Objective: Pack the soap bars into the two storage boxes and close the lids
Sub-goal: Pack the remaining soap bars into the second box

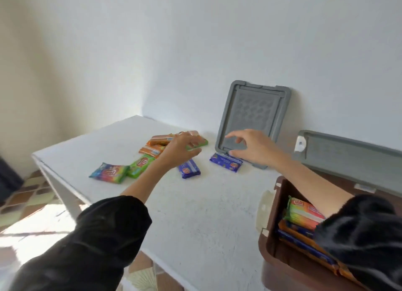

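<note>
There, rightmost blue soap bar [226,163] crosswise.

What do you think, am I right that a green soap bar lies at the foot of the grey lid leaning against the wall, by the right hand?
Not quite: the head view shows that soap bar, at the grey lid's foot by the right hand, is blue, not green.
</note>
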Motion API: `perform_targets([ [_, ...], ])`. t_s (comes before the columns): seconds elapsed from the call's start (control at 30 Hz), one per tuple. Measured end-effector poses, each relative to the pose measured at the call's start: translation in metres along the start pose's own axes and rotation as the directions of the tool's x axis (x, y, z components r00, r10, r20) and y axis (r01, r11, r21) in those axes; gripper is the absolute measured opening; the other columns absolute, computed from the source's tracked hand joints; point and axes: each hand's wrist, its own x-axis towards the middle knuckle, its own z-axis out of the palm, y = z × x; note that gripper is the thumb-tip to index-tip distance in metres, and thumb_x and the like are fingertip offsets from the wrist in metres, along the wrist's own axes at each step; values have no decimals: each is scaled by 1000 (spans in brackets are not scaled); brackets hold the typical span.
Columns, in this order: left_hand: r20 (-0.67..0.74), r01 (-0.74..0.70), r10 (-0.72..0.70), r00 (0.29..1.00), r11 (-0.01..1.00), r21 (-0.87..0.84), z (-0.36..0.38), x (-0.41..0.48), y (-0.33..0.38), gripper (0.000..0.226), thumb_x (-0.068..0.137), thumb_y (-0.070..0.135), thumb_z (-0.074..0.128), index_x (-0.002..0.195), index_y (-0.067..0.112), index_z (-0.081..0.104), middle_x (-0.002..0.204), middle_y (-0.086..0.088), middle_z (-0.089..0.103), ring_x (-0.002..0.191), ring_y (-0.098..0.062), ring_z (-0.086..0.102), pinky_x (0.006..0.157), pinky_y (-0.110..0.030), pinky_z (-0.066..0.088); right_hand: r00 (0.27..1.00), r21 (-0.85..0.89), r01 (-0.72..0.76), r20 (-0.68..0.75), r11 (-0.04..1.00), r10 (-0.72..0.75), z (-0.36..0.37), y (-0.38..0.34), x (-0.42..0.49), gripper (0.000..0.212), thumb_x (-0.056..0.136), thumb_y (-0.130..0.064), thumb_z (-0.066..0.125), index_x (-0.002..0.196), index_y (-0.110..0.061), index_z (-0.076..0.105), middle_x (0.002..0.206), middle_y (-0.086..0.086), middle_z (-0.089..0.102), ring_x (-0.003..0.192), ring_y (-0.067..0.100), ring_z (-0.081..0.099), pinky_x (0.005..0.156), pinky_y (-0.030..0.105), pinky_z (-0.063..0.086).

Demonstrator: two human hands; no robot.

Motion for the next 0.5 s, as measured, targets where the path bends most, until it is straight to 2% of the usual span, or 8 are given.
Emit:
perform_targets([
  [0.07, -15, 72, -72, 997, 997, -2, -12, -14, -35, 24, 84, 12, 64, 109, 12, 68, 101, -5, 66, 89, -14, 60, 86, -32, 52, 999, 28, 34, 34, 999, -35, 25, -17, 29, 46, 83, -31, 65, 127, -25, 53, 110, 4, 59, 96, 19, 55, 74, 28, 40],
  [0.17, -37, 200, -199, 979, 979, 37, -28, -33, -80, 24, 84, 11, 64, 108, 12, 68, 107, -9, 65, 92, -16, 59, 87, -25, 48, 992, 40, 61, 107, 997, -65, 66, -37, 66, 43, 83, -30, 65, 124, -26, 55, 110, 4, 59, 95, 17, 54, 78, 31, 43],
  [0.27, -73, 355, -349, 934, 927, 116, -36, -47, -124, 27, 85, 19, 63, 113, 20, 66, 120, -10, 57, 114, -24, 50, 96, -30, 36, 974, 6, 26, 225, 1000, -27, 111, -45, 100, 48, 82, -32, 65, 127, -27, 52, 122, 8, 55, 111, 24, 54, 86, 35, 45],
  [0.33, -86, 521, -515, 853, 829, 202, -40, -56, -150, 43, 84, 34, 64, 125, 26, 56, 135, -9, 44, 128, -28, 35, 105, -41, 30, 950, -52, 3, 313, 999, 13, 139, -46, 119, 58, 83, -42, 62, 136, -29, 42, 136, 14, 44, 125, 31, 42, 96, 39, 41],
  [0.4, -3, 609, -634, 773, 740, 286, -45, -67, -173, 76, 75, 52, 67, 141, 30, 35, 151, -5, 24, 140, -31, 16, 112, -54, 19, 912, -124, -37, 401, 992, 84, 162, -44, 132, 73, 84, -53, 56, 145, -30, 23, 147, 18, 24, 134, 39, 24, 104, 43, 33],
  [0.43, 93, 597, -657, 748, 727, 339, -48, -73, -185, 91, 71, 56, 68, 146, 32, 22, 156, -2, 14, 143, -30, 5, 113, -59, 11, 893, -150, -59, 434, 987, 119, 173, -42, 136, 78, 84, -57, 52, 147, -31, 14, 148, 21, 17, 135, 41, 20, 106, 44, 31],
  [0.5, 278, 474, -631, 724, 748, 465, -53, -84, -208, 108, 67, 58, 69, 149, 32, 2, 158, 2, 1, 144, -30, -9, 110, -63, -4, 868, -170, -105, 465, 980, 173, 190, -35, 141, 84, 83, -63, 48, 148, -33, 3, 149, 22, 12, 135, 43, 18, 106, 45, 30],
])
